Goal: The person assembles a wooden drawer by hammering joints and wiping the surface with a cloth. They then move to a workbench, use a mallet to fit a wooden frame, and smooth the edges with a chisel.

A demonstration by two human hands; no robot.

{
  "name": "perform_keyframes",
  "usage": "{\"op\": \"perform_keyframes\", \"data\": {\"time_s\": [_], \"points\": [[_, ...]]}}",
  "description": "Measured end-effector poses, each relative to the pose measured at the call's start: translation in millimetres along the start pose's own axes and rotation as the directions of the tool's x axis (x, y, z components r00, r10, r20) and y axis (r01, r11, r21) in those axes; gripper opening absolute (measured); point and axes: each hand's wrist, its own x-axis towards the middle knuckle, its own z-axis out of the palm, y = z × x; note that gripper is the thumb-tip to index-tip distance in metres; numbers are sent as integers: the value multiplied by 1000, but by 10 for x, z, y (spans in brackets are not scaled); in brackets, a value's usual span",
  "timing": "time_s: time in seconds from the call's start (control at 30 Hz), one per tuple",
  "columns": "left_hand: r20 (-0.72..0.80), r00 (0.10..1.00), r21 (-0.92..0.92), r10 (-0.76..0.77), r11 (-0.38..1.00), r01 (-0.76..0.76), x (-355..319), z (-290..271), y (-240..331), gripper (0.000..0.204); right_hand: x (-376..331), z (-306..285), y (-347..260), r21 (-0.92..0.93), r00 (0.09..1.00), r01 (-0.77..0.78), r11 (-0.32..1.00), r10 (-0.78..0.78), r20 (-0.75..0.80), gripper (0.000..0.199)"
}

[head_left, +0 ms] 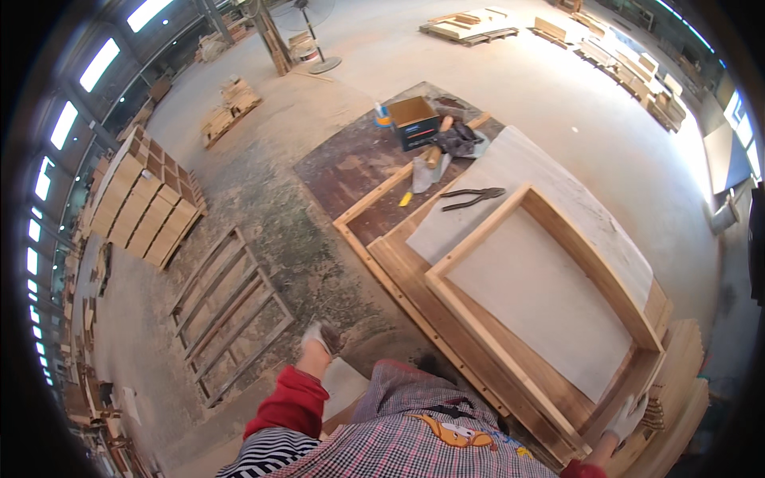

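My right hand point(628, 418), in a white glove, is at the near right end of a rectangular wooden frame point(558, 239), its fingers bent over the end board's edge. The frame rests on a workbench partly covered by a white sheet point(518, 167). Left of the bench, my left hand point(321, 338) hangs over the floor in a white glove with dark finger parts. Its fingers are too blurred to make out. Dark-handled pliers point(473, 197) lie on the sheet beyond the frame, away from both hands.
An open cardboard box point(414, 123), a blue-and-white bottle point(382, 116) and a dark cloth bundle point(458, 139) stand toward the bench's far end. A metal rack point(231, 315) lies on the floor at left, near stacked wooden crates point(143, 199). Long boards point(677, 398) are piled at right.
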Motion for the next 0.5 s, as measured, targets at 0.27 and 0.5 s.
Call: {"op": "perform_keyframes", "data": {"time_s": [0.27, 0.5], "points": [[-9, 989, -22, -145, 989, 144, -403, -651, -439, 23, -413, 1516, -3004, 665, 798, 168, 728, -496, 341, 34], [-264, 939, -260, -221, 954, 151, 521, -1801, 258, 27, -2180, 2272, -5669, 805, 175, 285, 520, -854, 489, 25]]}}
